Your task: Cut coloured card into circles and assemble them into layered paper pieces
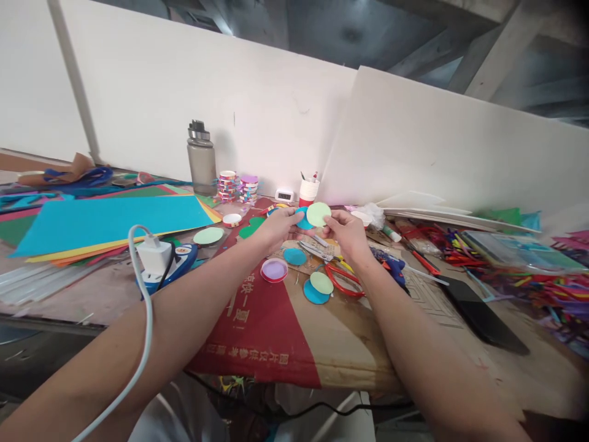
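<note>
Two hands meet over the middle of the table (115, 294). The left hand (278, 226) pinches a blue disc (302, 220) by its edge. The right hand (346, 232) pinches a green disc (318, 214), and the green one lies partly over the blue one — both are held up above the cardboard (331, 331).

Just below the hands lie scissors (338, 270) with red handles, a lone blue circle (295, 256), and a green-on-blue pair (318, 287). A round lid (274, 270) with a red rim sits just left of them. Farther left is a white charger (154, 256) with its cable — and a stack of colored paper (110, 224) behind it. A bottle (201, 158) stands near the white wall. On the right lie a dark phone (483, 314) and many colored sticks (538, 282).
</note>
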A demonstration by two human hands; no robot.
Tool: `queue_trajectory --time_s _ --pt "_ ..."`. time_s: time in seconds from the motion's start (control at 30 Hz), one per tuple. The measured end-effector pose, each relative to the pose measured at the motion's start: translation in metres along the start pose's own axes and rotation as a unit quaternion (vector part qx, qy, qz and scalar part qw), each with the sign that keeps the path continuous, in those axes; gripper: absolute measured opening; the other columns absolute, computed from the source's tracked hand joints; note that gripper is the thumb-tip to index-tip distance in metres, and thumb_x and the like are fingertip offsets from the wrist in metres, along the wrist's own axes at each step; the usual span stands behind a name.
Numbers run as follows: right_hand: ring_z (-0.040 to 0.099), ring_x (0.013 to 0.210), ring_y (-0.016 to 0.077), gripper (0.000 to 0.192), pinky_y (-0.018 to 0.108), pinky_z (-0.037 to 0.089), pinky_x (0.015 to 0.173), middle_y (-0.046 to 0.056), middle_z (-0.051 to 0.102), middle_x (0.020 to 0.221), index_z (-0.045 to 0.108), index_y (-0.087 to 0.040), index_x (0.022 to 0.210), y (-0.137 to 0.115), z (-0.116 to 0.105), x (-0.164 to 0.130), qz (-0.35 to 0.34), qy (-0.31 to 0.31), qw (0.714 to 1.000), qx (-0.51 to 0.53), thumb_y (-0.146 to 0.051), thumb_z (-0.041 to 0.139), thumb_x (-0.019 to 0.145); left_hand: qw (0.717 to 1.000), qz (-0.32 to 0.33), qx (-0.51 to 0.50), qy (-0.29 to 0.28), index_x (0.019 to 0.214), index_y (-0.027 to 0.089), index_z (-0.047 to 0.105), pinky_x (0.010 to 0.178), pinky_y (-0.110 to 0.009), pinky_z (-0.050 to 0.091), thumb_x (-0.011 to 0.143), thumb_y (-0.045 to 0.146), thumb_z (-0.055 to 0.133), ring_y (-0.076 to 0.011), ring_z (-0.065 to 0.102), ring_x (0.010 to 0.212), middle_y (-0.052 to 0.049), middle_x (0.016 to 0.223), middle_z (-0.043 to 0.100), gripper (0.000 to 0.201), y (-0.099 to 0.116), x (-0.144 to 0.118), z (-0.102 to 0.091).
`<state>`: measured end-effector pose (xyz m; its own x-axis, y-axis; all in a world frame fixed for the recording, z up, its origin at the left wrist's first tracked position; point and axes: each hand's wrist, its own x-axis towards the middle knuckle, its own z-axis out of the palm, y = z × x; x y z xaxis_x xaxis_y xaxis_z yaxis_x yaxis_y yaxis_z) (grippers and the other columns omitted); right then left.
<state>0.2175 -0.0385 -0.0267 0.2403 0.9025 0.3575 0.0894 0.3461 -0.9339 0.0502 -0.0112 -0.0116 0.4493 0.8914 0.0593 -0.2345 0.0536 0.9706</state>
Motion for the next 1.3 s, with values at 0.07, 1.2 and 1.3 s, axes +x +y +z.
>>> queue_trajectory --time_s 0.07,1.2,1.3 --pt "0.055 0.05 0.0121 0.021 0.029 0.051 0.056 -0.003 0.059 0.058 0.068 -0.018 0.084 -0.003 -0.001 -0.002 -0.054 0.022 0.998 -0.031 -0.037 0.066 0.075 1.0 -0.014 -0.015 0.001 0.089 0.01 0.065 0.051 -0.021 0.045 0.089 0.02 0.06 -0.0171 0.071 0.067 -0.011 0.082 0.074 0.011 -0.001 0.0 0.001" --pt "0.057 0.061 0.0156 0.021 0.029 0.046 0.061 0.001 0.065 0.069 0.067 -0.02 0.083 -0.006 0.002 -0.012 -0.139 0.004 0.977 -0.16 -0.039 0.059 0.085 0.998 0.044 -0.025 0.021 0.083 0.014 0.065 0.055 -0.022 0.041 0.078 0.059 0.068 -0.0117 0.06 0.064 -0.006 0.078 0.067 0.046 -0.008 -0.002 0.008" --pt "0.054 0.055 0.013 0.022 0.027 0.045 0.058 -0.003 0.06 0.06 0.067 -0.019 0.083 -0.006 0.006 -0.011 -0.08 -0.02 0.993 -0.087 -0.04 0.064 0.078 0.994 0.11 0.002 0.019 0.08 0.012 0.069 0.056 -0.021 0.042 0.073 0.038 0.079 -0.0086 0.054 0.06 -0.003 0.074 0.066 0.029 -0.01 -0.001 0.009"
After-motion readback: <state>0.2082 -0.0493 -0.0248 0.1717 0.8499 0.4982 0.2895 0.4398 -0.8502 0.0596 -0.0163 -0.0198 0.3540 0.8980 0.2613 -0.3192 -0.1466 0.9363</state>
